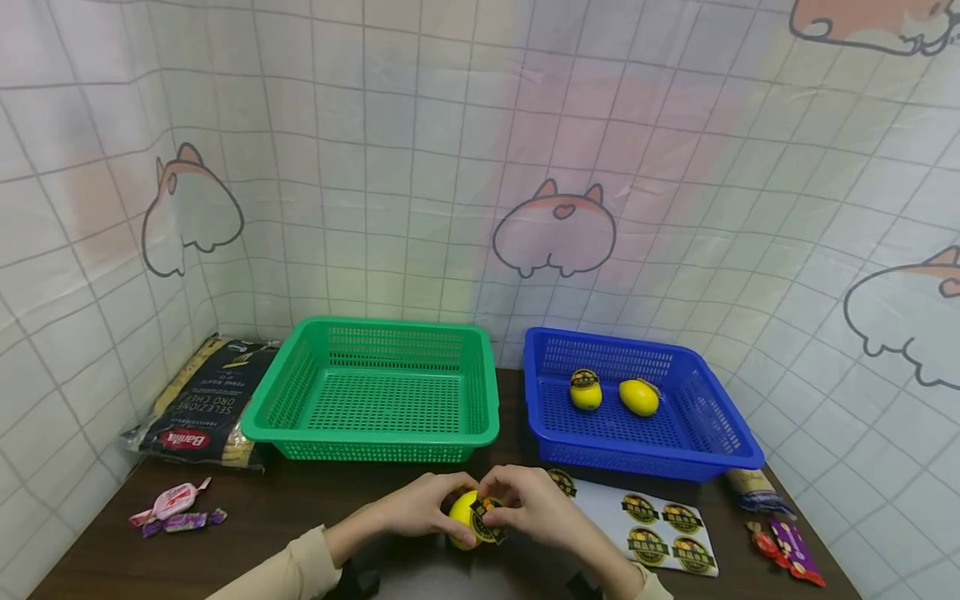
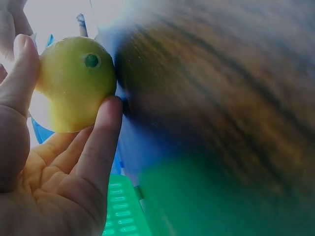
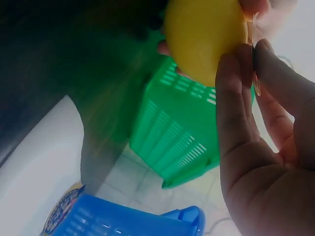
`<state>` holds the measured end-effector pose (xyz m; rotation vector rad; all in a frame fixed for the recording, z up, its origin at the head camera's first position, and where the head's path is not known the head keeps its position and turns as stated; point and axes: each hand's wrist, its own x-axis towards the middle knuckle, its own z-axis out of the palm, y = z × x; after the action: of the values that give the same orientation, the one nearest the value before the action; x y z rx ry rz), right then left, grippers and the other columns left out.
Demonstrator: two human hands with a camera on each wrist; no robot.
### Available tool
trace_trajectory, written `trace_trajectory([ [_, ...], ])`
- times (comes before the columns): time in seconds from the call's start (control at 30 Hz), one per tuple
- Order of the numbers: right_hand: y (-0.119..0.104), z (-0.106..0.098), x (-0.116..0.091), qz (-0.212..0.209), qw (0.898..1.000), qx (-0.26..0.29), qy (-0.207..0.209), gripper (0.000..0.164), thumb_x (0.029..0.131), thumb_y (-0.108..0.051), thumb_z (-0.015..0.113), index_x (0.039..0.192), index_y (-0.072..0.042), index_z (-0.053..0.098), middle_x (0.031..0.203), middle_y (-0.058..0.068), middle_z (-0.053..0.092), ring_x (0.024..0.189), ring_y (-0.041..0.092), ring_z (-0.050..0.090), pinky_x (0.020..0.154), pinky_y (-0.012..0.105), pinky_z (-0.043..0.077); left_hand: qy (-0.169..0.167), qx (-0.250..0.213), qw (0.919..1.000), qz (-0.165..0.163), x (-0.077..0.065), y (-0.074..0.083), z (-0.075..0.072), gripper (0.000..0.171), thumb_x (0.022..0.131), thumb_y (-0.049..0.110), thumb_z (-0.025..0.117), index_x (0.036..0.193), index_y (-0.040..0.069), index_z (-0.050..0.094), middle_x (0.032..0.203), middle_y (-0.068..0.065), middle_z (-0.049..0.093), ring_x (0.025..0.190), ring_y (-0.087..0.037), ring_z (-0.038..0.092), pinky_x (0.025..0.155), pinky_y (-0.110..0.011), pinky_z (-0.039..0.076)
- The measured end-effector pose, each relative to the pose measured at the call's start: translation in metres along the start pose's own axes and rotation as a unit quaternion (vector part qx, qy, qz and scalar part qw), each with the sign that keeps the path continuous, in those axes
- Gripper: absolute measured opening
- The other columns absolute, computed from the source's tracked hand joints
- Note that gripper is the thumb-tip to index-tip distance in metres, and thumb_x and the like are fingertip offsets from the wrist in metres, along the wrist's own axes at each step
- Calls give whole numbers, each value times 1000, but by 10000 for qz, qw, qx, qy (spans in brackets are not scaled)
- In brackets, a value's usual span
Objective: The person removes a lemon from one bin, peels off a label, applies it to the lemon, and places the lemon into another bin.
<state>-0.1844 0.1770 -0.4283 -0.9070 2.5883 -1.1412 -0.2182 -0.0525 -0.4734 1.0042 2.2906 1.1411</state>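
Note:
A yellow lemon (image 1: 462, 510) is held over the near table by my left hand (image 1: 427, 505), thumb and fingers curled round it; its green stem end shows in the left wrist view. My right hand (image 1: 534, 505) pinches a black-and-gold sticker (image 1: 487, 523) by its edge, right against the lemon's side. Edge-on in the right wrist view, the sticker (image 3: 256, 59) stands between thumb and fingers. Just right of that hand lies a white sticker sheet (image 1: 603, 515) with several similar stickers on it.
A green basket (image 1: 370, 437) stands at back left. The blue basket (image 1: 637, 457) at back right holds two lemons (image 1: 639, 397), one with a sticker facing up. A pasta bag (image 1: 217, 408) and wrapped candies (image 1: 176, 500) lie left; more candies (image 1: 795, 550) and a small packet (image 1: 759, 492) lie right.

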Motion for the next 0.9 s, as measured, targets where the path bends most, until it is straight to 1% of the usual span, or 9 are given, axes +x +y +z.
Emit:
trace_trajectory([
  [0.13,-1,2,1,-5,10000,-3,45,19,86,-20,77,102,-14,69,103,6,73,78,-2,65,66,17,54,-60,-44,10000,-45,0,-1,-1,54,84,36,79,129,16,57,111,0,71,86,3,61,75,-16,51],
  [0.3,-3,5,3,-109,9998,-128,104,19,85,-20,78,100,-14,70,102,5,73,78,-1,64,67,16,53,-121,-153,9998,-65,-2,-4,-2,57,83,34,80,131,16,56,115,-1,72,95,2,65,79,-16,53],
  [0.4,-6,8,4,-197,9991,-287,231,18,84,-20,79,98,-13,70,99,5,72,78,-1,63,67,16,53,-118,-281,9995,-62,-2,-5,-2,57,83,33,81,132,16,56,116,-2,72,98,0,67,80,-16,54],
  [0.5,-9,11,4,-274,9976,-518,368,17,83,-18,80,97,-13,71,96,3,71,76,-4,59,66,15,52,-117,-384,9991,-100,-4,-5,-1,57,82,32,81,132,16,56,117,-2,72,100,-1,68,80,-16,54],
  [0.7,-13,17,2,-416,9916,-1047,642,18,81,-16,82,95,-14,71,89,0,69,70,-5,48,62,12,46,-133,-355,9992,-157,-6,-2,-2,55,81,32,82,129,19,57,115,0,73,98,1,68,79,-16,54],
  [0.8,-16,19,3,-558,9867,-1308,788,18,79,-16,82,94,-13,71,89,-1,70,71,-4,49,62,12,46,-124,-271,9994,-162,-5,-2,-3,54,81,32,82,127,21,58,115,1,73,97,1,68,77,-16,53],
  [0.9,-20,22,3,-577,9815,-1575,920,19,78,-16,83,92,-13,71,88,-1,70,74,-1,55,64,13,48,-110,-247,9995,-178,-6,-2,-3,53,80,33,82,126,22,58,115,1,73,97,2,67,77,-16,53],
])
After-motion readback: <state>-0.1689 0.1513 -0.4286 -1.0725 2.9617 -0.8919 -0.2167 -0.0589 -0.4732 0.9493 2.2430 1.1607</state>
